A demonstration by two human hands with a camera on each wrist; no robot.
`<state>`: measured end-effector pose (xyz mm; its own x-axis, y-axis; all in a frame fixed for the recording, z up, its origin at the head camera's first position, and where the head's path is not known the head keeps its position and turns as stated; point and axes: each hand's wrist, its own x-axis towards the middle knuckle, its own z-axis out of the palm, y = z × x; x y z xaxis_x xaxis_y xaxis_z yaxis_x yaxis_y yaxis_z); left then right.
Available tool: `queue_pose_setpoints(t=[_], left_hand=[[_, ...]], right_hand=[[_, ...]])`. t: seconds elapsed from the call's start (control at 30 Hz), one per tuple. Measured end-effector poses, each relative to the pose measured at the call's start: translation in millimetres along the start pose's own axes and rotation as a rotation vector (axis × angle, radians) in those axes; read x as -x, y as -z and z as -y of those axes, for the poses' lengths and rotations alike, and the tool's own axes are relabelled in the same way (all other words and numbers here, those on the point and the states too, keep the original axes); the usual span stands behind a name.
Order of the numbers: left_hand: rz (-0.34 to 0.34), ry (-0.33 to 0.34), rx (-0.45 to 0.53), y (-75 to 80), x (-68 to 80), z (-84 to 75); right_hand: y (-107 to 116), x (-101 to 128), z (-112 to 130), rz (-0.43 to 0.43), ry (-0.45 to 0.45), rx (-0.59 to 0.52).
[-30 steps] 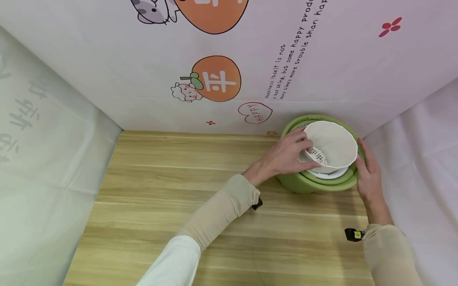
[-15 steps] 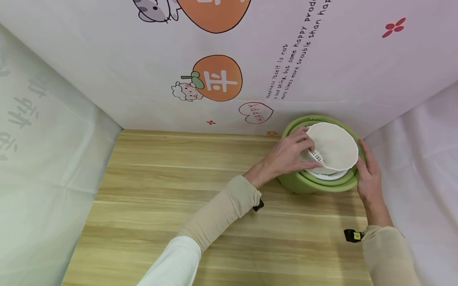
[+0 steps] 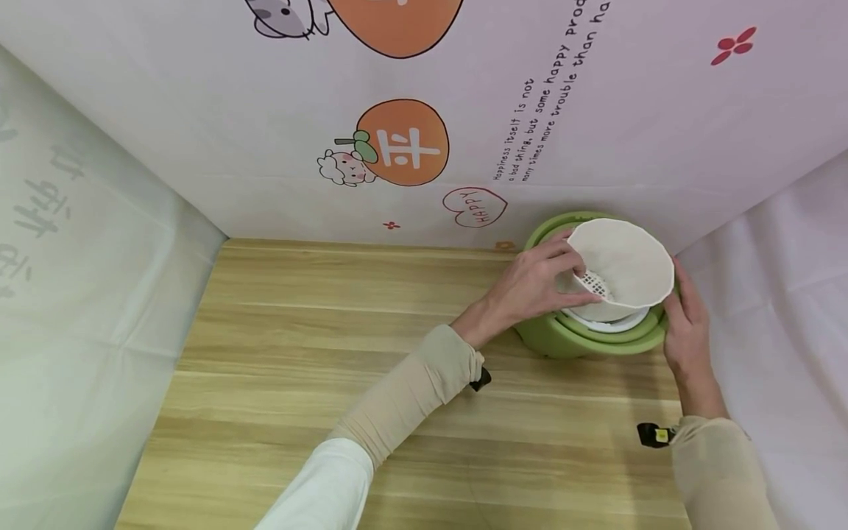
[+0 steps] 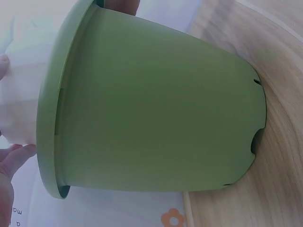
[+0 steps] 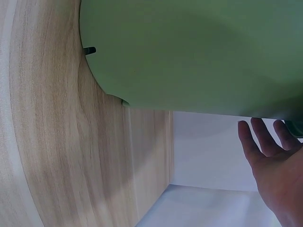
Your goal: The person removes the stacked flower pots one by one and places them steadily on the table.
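Note:
A large green flowerpot stands upright on the wooden table at the right, with more pot rims nested inside it. My left hand pinches the near-left rim of a white faceted flowerpot with a perforated base, thumb below and fingers curled inside. This white pot tilts in the green pot's mouth, above another white rim. My right hand holds the green pot's right rim, its thumb on top. In the right wrist view, its fingers lie along the green wall under the lip.
The wooden table extends to the left. A printed white backdrop rises right behind the green pot, and a pale cloth wall stands close by my right hand. Another pale cloth wall is at the left.
The white flowerpot has risen slightly and shifted right in my left hand, its right rim now overlapping the green rim. My right hand has stayed at the green pot's edge.

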<state>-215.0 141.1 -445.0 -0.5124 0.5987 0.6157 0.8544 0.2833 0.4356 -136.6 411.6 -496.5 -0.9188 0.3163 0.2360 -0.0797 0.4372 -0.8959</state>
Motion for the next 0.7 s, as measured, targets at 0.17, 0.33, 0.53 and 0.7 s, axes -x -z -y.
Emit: queue_pose_setpoints(t=[0.17,0.33,0.53,0.7], left_hand=[[0.006,-0.001,0.006,1.4,1.2,0.0],[-0.021,-0.016,0.042,3.2,0.8,1.1],[-0.079,-0.044,0.088,7.6,-1.5,0.1],[-0.111,-0.064,0.096,10.5,-3.9,-0.5]], right_hand=[[0.7,-1.0,-2.7,0.008,-0.007,0.013],[-0.3,-1.0,-3.0,0.007,0.007,0.014],[-1.3,0.5,-1.6,-0.023,0.001,0.019],[-0.7,0.7,-1.0,-0.014,-0.011,0.008]])
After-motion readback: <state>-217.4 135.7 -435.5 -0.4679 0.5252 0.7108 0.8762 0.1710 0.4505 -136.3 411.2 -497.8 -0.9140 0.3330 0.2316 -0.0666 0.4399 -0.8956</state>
